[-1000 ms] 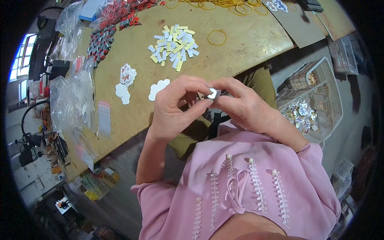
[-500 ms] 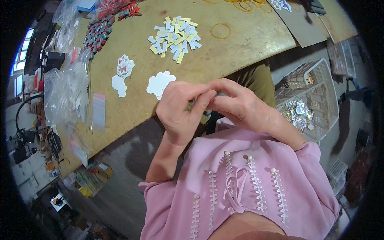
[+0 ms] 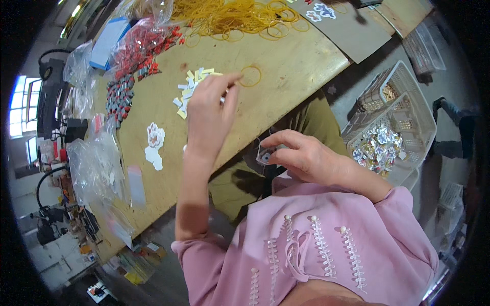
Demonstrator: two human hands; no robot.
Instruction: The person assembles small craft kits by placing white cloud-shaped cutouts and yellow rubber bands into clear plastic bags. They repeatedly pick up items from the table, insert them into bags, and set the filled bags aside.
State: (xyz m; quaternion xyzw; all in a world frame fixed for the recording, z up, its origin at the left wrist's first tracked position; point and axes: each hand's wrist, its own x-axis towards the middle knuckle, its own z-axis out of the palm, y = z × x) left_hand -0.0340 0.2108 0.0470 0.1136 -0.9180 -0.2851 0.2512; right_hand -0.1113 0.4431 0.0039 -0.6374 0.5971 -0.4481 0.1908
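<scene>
My left hand (image 3: pixel 210 109) reaches over the bench, partly covering a pile of small white and yellow strips (image 3: pixel 185 97). Its thumb and forefinger are apart, and the fingertip is at the left edge of a single yellow rubber band (image 3: pixel 260 76). Above my lap, my right hand (image 3: pixel 309 155) pinches a small clear plastic piece, seemingly a little bag (image 3: pixel 263 154); I cannot make out its contents. To the left lie printed cut-outs (image 3: pixel 155 135) and plain white cloud-shaped cut-outs (image 3: pixel 153 158). My left forearm almost hides another white cut-out pile.
A heap of yellow rubber bands (image 3: pixel 229 20) lies at the back of the bench (image 3: pixel 286 61). Grey-and-red small parts (image 3: pixel 120 97) and clear plastic bags (image 3: pixel 97 168) line the left. At right stands a white basket (image 3: pixel 426 127) holding shiny packets (image 3: pixel 378 148).
My hands, together before, have separated. The left has moved up to the single rubber band, while the right stays low with the clear plastic piece. The view has shifted, showing more rubber bands.
</scene>
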